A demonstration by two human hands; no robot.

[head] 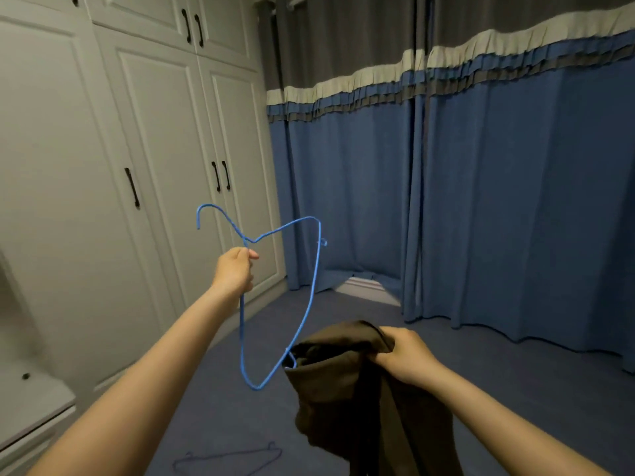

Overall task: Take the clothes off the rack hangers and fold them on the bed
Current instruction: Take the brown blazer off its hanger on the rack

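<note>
Hanger (314, 269): thin wire with a blue coating, smooth, faint sheen. Garment (347, 389): brown woven cloth, matt, soft and creased. We note the curtains (498, 201) as heavy matt fabric (blue below, grey above, pale ruffled band between). Wardrobe doors (86, 149): painted panels, smooth, satin off-white; handles (132, 187) dark, slightly glossy. Floor (223, 407): matt blue-grey.

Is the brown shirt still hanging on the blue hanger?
No, the left hand holds the bare blue hanger while the right hand grips the brown garment.
</note>
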